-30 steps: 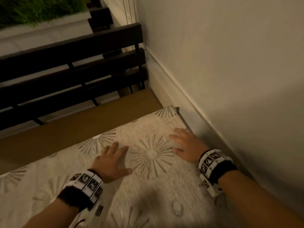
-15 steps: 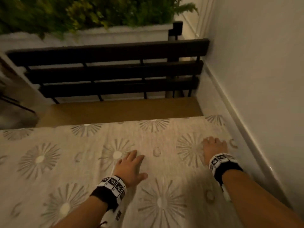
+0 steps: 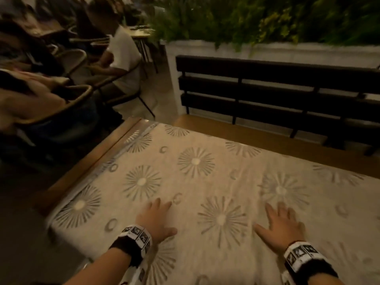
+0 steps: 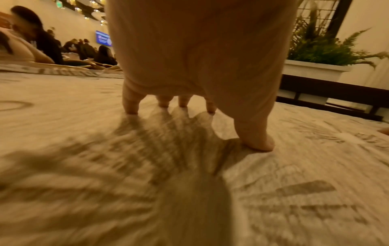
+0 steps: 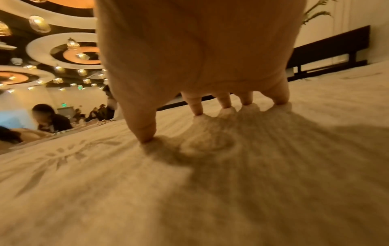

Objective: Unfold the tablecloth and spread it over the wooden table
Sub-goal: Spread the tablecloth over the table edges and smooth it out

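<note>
Wooden table [image 3: 115, 145] mostly covered, left strip bare. Left hand [image 3: 156, 218] and right hand [image 3: 281, 223] press flat, fingers splayed, gripping nothing, probably smoothing the tablecloth [image 3: 205, 177]

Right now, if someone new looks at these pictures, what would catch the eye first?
The pale tablecloth with grey starburst prints fills the middle, spread over the wooden table, whose bare edge shows along the left side. Both hands press on it near the bottom, fingers spread: the left hand and, beside it, the right hand. Behind the table stands a dark slatted bench under a white planter of greenery.
</note>
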Tool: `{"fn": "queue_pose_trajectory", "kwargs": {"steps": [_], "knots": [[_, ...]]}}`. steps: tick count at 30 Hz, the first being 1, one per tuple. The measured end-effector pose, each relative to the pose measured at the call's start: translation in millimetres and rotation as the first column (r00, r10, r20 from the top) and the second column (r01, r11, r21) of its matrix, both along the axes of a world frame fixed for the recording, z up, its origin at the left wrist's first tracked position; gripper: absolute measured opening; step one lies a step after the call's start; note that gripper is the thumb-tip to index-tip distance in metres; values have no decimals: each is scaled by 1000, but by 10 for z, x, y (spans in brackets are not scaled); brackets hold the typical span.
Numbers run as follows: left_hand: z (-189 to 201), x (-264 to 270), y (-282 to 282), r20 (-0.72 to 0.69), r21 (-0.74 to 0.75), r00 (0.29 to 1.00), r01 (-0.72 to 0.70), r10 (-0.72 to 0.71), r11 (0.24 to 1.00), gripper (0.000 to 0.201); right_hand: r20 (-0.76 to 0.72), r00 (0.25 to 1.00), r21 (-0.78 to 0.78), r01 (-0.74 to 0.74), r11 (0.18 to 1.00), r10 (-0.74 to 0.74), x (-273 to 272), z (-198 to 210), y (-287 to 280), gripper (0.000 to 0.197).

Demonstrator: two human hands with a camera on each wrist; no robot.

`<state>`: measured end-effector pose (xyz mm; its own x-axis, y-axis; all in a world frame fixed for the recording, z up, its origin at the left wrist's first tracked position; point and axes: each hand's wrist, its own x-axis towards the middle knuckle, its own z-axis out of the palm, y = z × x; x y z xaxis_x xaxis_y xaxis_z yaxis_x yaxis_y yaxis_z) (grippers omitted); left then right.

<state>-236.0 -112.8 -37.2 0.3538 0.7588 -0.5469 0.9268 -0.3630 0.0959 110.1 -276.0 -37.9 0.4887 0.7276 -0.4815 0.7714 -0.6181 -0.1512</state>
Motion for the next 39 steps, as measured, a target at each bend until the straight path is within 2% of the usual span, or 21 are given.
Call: {"fn": "queue_pose_trajectory", "kwargs": {"steps": [2, 5, 9, 12, 16, 18, 23, 26, 29, 31, 33, 35, 37, 39], "knots": [[-38, -196, 13, 17, -11, 1000, 9, -9, 1000, 128, -1, 999, -17, 40, 999, -40, -114, 44, 109, 91], [-30, -246, 33, 10, 12, 999, 35, -36, 999, 123, -11, 989, -44, 144, 989, -145, -275, 63, 158, 92], [111, -12, 226, 1, 64, 988, 151, -152, 986, 111, -100, 947, -96, 298, 950, -307, -480, -3, 75, 119], [148, 183, 468, 4, 68, 985, 173, -174, 983, 109, -81, 949, -100, 296, 950, -304, -535, -14, 63, 132], [125, 248, 751, -37, -35, 992, 116, -117, 993, 118, -90, 966, -122, 230, 966, -241, -418, -13, 201, 152], [113, 216, 755, -35, -45, 995, 87, -89, 995, 119, -93, 972, -129, 203, 971, -216, -334, -3, 323, 152], [89, -92, 502, -52, -45, 997, -63, 60, 997, 122, -69, 996, -165, 43, 985, -56, -183, 51, 846, 143], [91, -281, 203, -127, -33, 975, -189, 183, 981, 126, -61, 992, -177, -121, 977, 112, -240, 93, 1244, 140], [-56, -424, -201, -222, -19, 918, -340, 327, 940, 128, -70, 939, -108, -342, 934, 336, -434, 116, 1651, 137], [-49, -417, -481, -202, -67, 908, -388, 368, 919, 135, -72, 875, -51, -483, 874, 480, -619, 105, 1887, 133], [54, -262, -668, -142, -174, 926, -370, 348, 913, 131, -81, 792, -3, -607, 795, 605, -820, 110, 2016, 128], [203, -59, -646, -71, -242, 966, -257, 248, 936, 115, -107, 730, 42, -675, 737, 675, -951, 90, 2009, 119], [286, 94, -488, -17, -257, 994, -108, 107, 960, 87, -137, 734, 79, -661, 746, 665, -966, 48, 1841, 111], [351, 199, -239, 57, -155, 997, -46, 55, 987, 77, -146, 759, 84, -630, 772, 635, -876, -14, 1561, 110]]}}
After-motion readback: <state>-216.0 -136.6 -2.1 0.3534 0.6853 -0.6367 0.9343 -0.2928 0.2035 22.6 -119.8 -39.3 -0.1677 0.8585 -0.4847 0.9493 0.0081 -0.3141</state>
